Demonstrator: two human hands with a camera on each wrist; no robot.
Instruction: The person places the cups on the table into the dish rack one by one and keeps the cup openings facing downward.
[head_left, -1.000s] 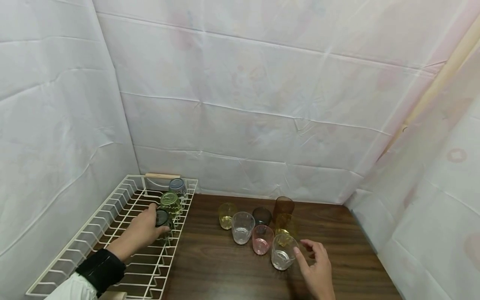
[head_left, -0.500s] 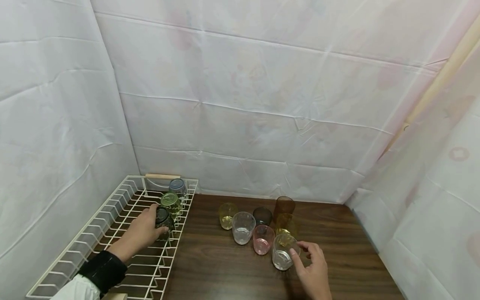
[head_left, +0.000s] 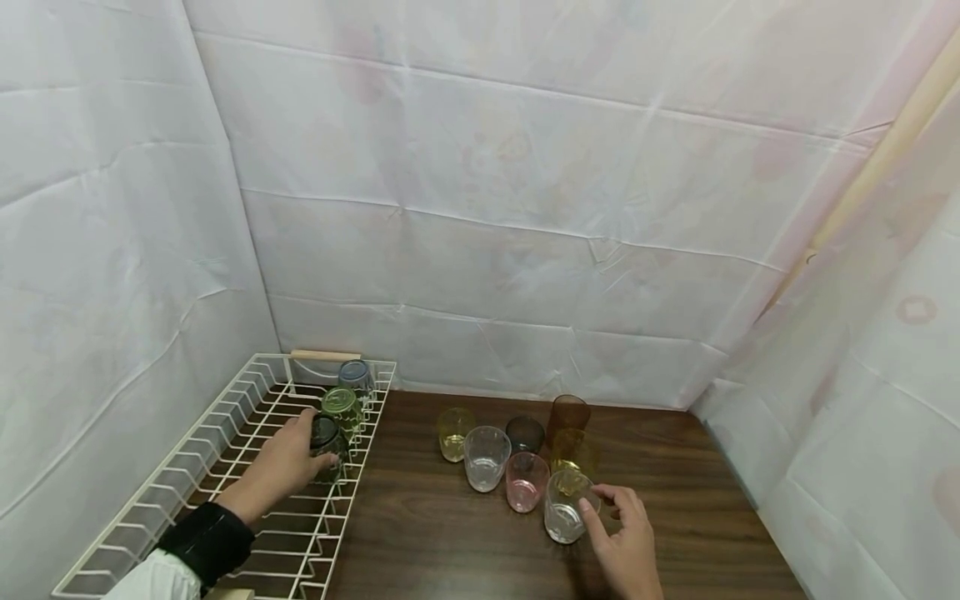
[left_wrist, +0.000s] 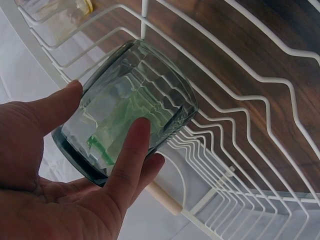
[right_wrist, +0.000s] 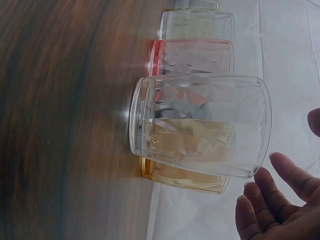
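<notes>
– How are the fingers set?
– The dark glass (left_wrist: 125, 90) is gripped, mouth down, between the left hand's (head_left: 277, 458) thumb and fingers, with the white rack (left_wrist: 272, 80) beneath them. The right hand's (head_left: 626, 537) fingers are parted beside the near clear glass's (head_left: 562, 518) rim; whether it is touched cannot be told.
– How is this best handled?
– The dark glass is best steadied until squarely borne by the wires; the clear one, clasped lower.
</notes>
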